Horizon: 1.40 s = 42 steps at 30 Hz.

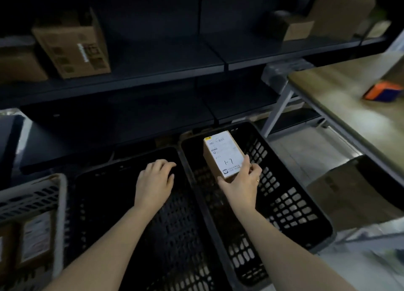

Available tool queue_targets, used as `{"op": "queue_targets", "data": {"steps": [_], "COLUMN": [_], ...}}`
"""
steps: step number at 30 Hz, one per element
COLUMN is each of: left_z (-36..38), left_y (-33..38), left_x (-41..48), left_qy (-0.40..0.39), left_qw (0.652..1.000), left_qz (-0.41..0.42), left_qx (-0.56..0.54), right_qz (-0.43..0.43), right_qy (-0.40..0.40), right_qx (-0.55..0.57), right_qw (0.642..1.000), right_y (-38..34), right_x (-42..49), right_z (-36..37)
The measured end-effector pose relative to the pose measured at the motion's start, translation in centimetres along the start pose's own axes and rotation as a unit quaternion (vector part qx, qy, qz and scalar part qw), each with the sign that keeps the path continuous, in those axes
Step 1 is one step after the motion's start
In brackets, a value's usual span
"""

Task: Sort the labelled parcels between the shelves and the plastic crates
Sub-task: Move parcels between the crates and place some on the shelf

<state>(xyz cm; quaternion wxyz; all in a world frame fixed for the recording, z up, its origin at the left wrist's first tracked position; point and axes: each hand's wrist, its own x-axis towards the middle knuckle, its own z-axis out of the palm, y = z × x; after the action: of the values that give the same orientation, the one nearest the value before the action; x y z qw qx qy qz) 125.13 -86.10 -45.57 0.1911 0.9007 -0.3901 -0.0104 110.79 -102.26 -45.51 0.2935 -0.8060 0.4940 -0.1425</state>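
Cardboard parcel (223, 155) labelled 1-7: your right hand (240, 188) pinches its near end over the right black crate (290, 201). Your left hand (155, 181), fingers relaxed, holds nothing.

Upper shelf (166, 69): box (72, 47) near the left end, blurred second box (19, 65) just beside it at the far left. Two more boxes (317, 21) at the right end, blurred. Lower shelf (131, 124) is dark, can't make out anything on it. Floor (306, 148): three crates in a row along the shelf front: grey crate (62, 203) left, middle crate (175, 236) and right crate (290, 205) both black, close together. Table (328, 89) at right, wood top, orange-blue item (382, 91) near its right edge, blurred. Carton (341, 194) under the table.
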Motion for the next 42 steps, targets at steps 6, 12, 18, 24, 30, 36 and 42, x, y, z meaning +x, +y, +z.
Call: {"op": "queue_targets", "data": {"steps": [6, 12, 18, 24, 30, 36, 42], "left_z": [5.6, 9.0, 12.8, 15.1, 12.8, 7.3, 0.4], "left_y": [2.9, 0.1, -4.3, -6.2, -5.9, -4.1, 0.1], "left_x": [3.3, 2.8, 1.9, 0.1, 0.2, 0.5, -1.6], "left_qy": [-0.042, -0.005, -0.022, -0.063, -0.073, -0.06, -0.013], "left_qw": [0.998, 0.992, 0.989, 0.987, 0.987, 0.99, 0.99], "left_qz": [-0.045, -0.119, -0.124, -0.125, -0.135, -0.115, -0.121], "left_qx": [0.03, 0.044, 0.071, 0.074, 0.045, 0.059, 0.077], "right_qz": [0.022, 0.026, -0.027, -0.052, -0.073, -0.118, -0.225], "right_qy": [-0.086, -0.169, -0.232, -0.312, -0.291, -0.261, -0.226], "right_qx": [-0.048, -0.07, -0.061, -0.116, -0.201, -0.222, -0.223], "right_qw": [0.995, 0.983, 0.97, 0.941, 0.932, 0.932, 0.921], "right_y": [6.5, 8.8, 9.1, 9.5, 7.3, 3.6, -0.4], "right_x": [6.4, 8.4, 8.8, 8.4, 9.0, 9.3, 7.7], "right_z": [2.5, 10.0, 18.5, 21.1, 17.8, 11.2, 3.7]}}
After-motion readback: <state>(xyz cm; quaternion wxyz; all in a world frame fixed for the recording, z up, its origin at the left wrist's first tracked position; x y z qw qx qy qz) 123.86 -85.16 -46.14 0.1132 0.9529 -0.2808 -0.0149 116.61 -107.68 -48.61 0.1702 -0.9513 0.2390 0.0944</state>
